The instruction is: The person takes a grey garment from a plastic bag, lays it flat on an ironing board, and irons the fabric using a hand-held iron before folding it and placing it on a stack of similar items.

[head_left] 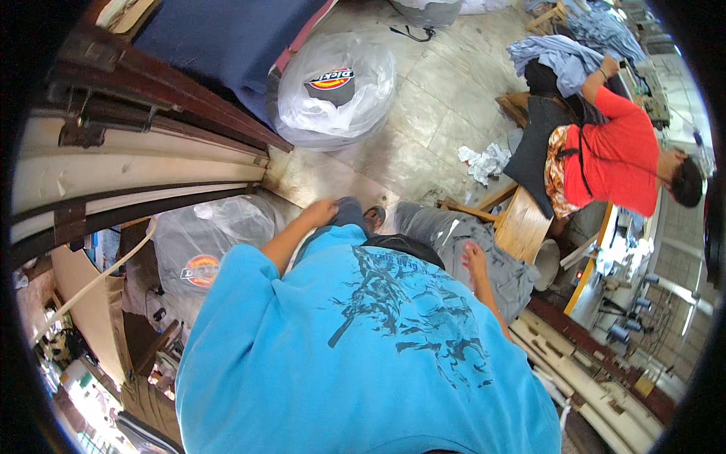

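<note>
Our left hand (pixel 321 212) rests flat on our left knee, gripping nothing; our right hand (pixel 475 261) lies loose on the grey trousers (pixel 454 234) over the right thigh. The trousers' long axis runs forward, away from us; the right hand is nearer.

Both hands (pixel 321 212) (pixel 475 257) flat on knees
</note>
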Available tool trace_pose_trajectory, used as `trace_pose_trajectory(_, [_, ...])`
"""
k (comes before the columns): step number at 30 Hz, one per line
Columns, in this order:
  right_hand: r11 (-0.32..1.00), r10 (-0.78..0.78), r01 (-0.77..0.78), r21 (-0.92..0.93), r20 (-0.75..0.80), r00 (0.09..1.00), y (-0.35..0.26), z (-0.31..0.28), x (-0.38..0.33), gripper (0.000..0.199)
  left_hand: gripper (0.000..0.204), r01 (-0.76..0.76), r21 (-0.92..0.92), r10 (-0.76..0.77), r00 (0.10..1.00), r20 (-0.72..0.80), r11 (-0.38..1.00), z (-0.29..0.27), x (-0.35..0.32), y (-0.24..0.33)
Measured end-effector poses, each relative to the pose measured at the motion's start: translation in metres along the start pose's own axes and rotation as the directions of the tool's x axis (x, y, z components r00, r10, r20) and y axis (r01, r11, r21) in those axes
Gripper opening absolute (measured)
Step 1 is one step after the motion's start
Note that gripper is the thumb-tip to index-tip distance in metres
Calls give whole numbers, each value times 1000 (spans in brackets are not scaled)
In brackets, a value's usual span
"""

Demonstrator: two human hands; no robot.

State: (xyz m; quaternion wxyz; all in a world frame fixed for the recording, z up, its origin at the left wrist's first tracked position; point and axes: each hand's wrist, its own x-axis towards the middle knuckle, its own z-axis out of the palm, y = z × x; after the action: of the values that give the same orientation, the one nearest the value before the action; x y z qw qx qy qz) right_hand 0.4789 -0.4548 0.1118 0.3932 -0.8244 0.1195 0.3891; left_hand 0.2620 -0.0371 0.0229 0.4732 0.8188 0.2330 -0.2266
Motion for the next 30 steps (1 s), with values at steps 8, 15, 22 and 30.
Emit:
trace_pose_trajectory(8, [867, -164, 361, -343, 487, 858, -116, 45, 58, 45, 39, -123, -111, 64, 901, -430, 986, -156, 173, 101])
trace_pose_trajectory(15, [815, -93, 200, -544, 217, 972, -185, 31, 78, 42, 40, 390, -101, -398, 915, -71, 915, -144, 316, 2])
trace_pose_trajectory(22, [721, 2, 180, -669, 262, 965, -210, 27, 110, 43, 38, 605, -139, -608, 794, 25, 784, -128, 367, -42])
trace_pose_trajectory(30, [686, 20, 335, -646, 477, 879, -162, 18, 163, 57, 27, 545, -321, -615, 768, -180, 774, -24, 423, -186])
